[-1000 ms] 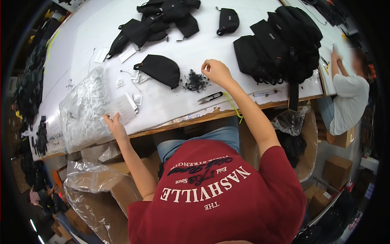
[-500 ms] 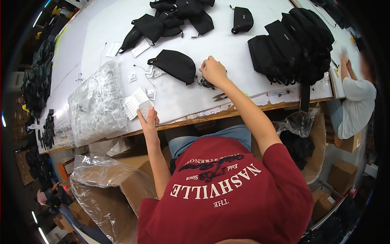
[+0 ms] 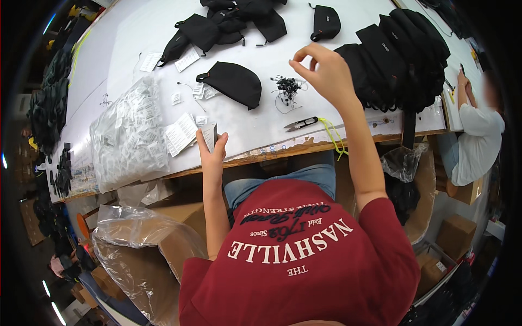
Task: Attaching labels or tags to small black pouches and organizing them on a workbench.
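Note:
My left hand (image 3: 213,154) holds a small stack of printed tags (image 3: 209,136) upright between thumb and fingers, at the table's near edge. My right hand (image 3: 326,69) is raised over the table with thumb and forefinger pinched; whatever is between them is too small to make out. Below it lies a tangle of thin black tag strings (image 3: 286,89). A black zip pouch (image 3: 234,84) rests between the two hands, with small white packets (image 3: 205,91) half under its left end. Thread snips (image 3: 302,124) with a yellow-green cord lie near the front edge.
A clear bag full of white packets (image 3: 130,136) stands left, beside loose printed sheets (image 3: 179,134). Black pouches heap at the back (image 3: 217,30) and stack at the right (image 3: 399,60). A plastic-lined carton (image 3: 136,255) is below the table. Another person (image 3: 478,127) works at far right.
My right hand has lifted off the black strings and moved right, uncovering them and the snips. My left hand has shifted slightly right with the tags, now turned more edge-on.

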Demonstrator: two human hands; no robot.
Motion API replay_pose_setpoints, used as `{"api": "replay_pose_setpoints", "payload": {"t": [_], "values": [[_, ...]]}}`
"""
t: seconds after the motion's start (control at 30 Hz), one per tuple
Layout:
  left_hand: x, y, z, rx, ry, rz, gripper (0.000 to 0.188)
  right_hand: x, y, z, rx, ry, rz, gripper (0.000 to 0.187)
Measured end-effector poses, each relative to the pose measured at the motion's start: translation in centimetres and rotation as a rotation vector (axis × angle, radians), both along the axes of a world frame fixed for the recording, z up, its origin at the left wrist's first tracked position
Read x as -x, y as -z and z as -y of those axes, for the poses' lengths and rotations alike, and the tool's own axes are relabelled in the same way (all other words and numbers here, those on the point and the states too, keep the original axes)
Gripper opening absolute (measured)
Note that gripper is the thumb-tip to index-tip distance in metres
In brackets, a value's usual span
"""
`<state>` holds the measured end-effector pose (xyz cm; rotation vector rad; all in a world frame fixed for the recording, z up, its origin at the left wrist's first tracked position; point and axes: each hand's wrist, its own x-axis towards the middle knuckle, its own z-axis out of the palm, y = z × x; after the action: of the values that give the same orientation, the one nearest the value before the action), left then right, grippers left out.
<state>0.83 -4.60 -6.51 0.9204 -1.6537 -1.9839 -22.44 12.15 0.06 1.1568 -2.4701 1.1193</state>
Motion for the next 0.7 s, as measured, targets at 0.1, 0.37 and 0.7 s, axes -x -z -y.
{"api": "replay_pose_setpoints", "payload": {"t": [0.1, 0.37, 0.7], "values": [[0.8, 0.1, 0.0, -0.054, -0.028, 0.002, 0.036, 0.1, -0.5, 0.5, 0.111, 0.032, -0.033, 0.013], [0.9, -0.1, -0.9, -0.066, 0.038, 0.025, 0.037, 0.2, -2.2, 0.3, 0.24, 0.144, -0.132, 0.013], [1.3, 0.0, -1.7, -0.005, 0.205, 0.046, 0.035, 0.8, -1.1, -0.5, 0.163, 0.154, -0.202, 0.01]]}}
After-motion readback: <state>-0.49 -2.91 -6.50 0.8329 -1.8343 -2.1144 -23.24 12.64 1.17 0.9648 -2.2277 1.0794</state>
